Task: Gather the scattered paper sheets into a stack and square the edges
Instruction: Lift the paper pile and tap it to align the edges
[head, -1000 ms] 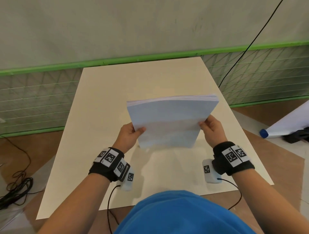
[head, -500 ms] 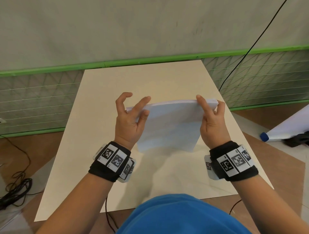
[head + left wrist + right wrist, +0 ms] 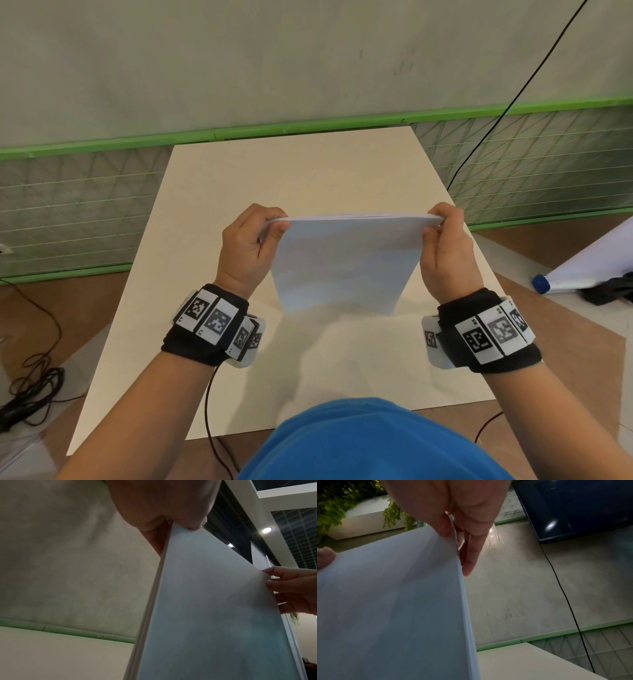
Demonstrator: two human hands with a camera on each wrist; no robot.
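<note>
The stack of paper sheets (image 3: 346,263) stands upright on its lower edge on the counter (image 3: 212,212), broad face toward the person, right in the middle between the two hands. The left hand (image 3: 245,246) has its grip closed on the stack's upper left corner, thumb on the near face and fingers curled over the top edge. The right hand (image 3: 445,253) mirrors it at the upper right corner, thumb in front, fingers wrapped behind, grip pinching the paper.

From the left wrist view, the stack (image 3: 214,608) rises as a tall pale slab, its side edge showing tight, even layers, and the left hand (image 3: 163,507) clamps the top corner. The right hand's fingers (image 3: 291,586) show at the far edge of the sheet.

From the right wrist view, the stack (image 3: 393,601) fills the left half, and the right hand (image 3: 453,513) pinches the top, one finger (image 3: 470,555) lying straight down the back near the side edge.

Both wrists wear black bands with printed markers (image 3: 209,317). A black cable (image 3: 513,92) runs down the wall beyond the counter. A blue shirt (image 3: 370,445) fills the bottom of the head view.
</note>
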